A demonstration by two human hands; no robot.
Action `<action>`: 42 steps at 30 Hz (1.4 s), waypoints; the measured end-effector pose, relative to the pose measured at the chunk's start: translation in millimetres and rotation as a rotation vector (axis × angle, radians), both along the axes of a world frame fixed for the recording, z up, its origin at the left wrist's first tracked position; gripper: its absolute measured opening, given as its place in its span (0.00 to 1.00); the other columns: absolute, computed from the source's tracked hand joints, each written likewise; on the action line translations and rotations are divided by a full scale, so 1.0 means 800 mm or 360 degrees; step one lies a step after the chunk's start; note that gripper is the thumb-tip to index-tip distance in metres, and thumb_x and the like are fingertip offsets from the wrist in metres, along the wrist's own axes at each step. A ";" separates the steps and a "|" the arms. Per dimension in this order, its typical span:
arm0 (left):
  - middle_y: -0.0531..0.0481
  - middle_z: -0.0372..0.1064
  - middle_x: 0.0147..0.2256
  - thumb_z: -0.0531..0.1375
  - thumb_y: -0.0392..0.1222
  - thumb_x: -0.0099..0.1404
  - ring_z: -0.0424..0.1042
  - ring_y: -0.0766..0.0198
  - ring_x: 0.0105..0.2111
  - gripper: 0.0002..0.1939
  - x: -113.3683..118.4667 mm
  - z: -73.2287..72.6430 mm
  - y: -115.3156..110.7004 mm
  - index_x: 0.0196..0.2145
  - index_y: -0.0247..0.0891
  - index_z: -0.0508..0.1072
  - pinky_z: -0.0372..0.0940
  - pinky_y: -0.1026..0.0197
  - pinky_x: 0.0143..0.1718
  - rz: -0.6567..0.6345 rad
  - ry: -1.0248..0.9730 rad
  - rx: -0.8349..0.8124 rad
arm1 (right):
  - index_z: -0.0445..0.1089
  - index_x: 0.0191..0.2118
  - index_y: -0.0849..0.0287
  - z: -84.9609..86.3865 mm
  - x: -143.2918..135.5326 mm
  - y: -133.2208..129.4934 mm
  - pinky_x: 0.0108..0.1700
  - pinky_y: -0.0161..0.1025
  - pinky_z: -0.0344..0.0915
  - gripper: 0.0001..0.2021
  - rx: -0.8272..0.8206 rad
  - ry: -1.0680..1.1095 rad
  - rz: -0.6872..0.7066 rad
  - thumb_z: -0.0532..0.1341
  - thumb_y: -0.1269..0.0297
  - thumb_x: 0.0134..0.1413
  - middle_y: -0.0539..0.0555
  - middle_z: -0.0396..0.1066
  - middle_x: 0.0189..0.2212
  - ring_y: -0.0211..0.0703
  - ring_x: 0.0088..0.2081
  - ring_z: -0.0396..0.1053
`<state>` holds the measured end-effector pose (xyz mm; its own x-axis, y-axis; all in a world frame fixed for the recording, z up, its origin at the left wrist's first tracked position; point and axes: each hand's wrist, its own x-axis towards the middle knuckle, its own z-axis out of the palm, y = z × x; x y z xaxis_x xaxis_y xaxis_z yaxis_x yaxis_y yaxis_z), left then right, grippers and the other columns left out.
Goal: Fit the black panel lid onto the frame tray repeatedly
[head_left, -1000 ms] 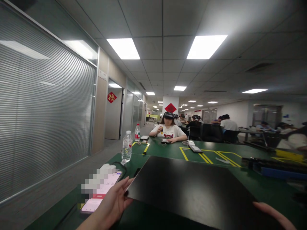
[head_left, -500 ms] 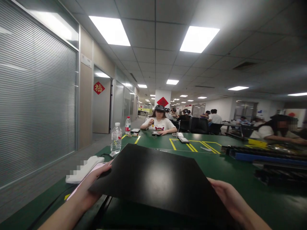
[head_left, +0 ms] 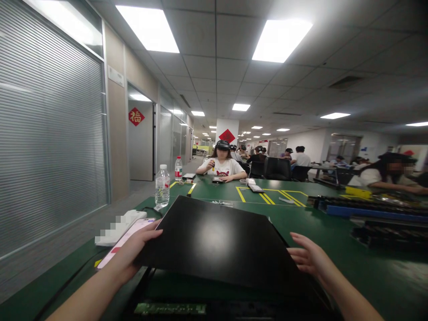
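A flat, glossy black panel [head_left: 214, 240], tilted with its far edge raised, spans the space between my hands. My left hand [head_left: 138, 247] grips its left edge, thumb on top and the other fingers hidden underneath. At the right edge, my right hand [head_left: 309, 256] has its fingers stretched and apart; some fingertips touch or nearly touch the edge. Below the panel's near side lies a dark frame [head_left: 147, 283] with a green circuit board strip [head_left: 170, 308] in it, mostly covered by the panel. A pink-screened phone [head_left: 125, 240] lies beside my left hand.
On the green table [head_left: 80, 278], a white object [head_left: 118, 229] and a water bottle [head_left: 162, 186] stand left, with a second bottle [head_left: 178, 169] farther back. Dark long parts [head_left: 374, 211] lie right. A co-worker [head_left: 223, 167] sits opposite, holding a small tool.
My right hand has loosened, its fingers spreading from the panel's right edge. The view has tipped down, showing the circuit board strip beneath. My left hand keeps its grip.
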<state>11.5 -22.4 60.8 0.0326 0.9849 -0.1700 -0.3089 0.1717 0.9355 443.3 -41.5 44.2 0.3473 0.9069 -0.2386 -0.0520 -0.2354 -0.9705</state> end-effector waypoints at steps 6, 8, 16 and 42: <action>0.46 0.76 0.31 0.61 0.32 0.52 0.75 0.54 0.30 0.27 0.007 0.009 -0.012 0.51 0.38 0.64 0.68 0.57 0.31 -0.0003 0.0034 -0.0017 | 0.55 0.54 0.55 -0.005 0.004 0.004 0.24 0.33 0.61 0.27 -0.0009 -0.0037 0.0007 0.57 0.56 0.47 0.56 0.74 0.23 0.43 0.25 0.71; 0.46 0.76 0.31 0.61 0.32 0.53 0.75 0.54 0.31 0.26 0.006 0.010 -0.011 0.51 0.38 0.65 0.68 0.56 0.32 0.0006 0.0028 -0.0024 | 0.56 0.53 0.56 -0.005 0.004 0.004 0.24 0.34 0.61 0.27 0.0004 -0.0067 -0.0002 0.58 0.55 0.46 0.56 0.74 0.23 0.43 0.24 0.71; 0.45 0.76 0.31 0.61 0.29 0.52 0.75 0.54 0.29 0.26 0.007 -0.003 -0.001 0.50 0.36 0.67 0.68 0.57 0.30 0.0058 0.0080 -0.0043 | 0.60 0.47 0.58 -0.003 0.005 0.001 0.24 0.33 0.61 0.21 0.0060 -0.0216 -0.0064 0.57 0.58 0.46 0.56 0.74 0.22 0.41 0.23 0.70; 0.45 0.77 0.31 0.62 0.32 0.50 0.76 0.54 0.31 0.28 0.024 -0.021 -0.004 0.50 0.33 0.66 0.68 0.58 0.32 -0.0053 0.0086 0.0033 | 0.70 0.38 0.60 -0.025 0.027 0.018 0.22 0.37 0.56 0.20 0.0081 -0.0807 -0.0126 0.54 0.51 0.42 0.56 0.74 0.23 0.43 0.22 0.67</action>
<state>31.1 -25.4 43.9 0.0569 0.9868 -0.1517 -0.2520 0.1613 0.9542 465.2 -27.0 24.3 0.4759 0.8792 0.0216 0.4123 -0.2014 -0.8885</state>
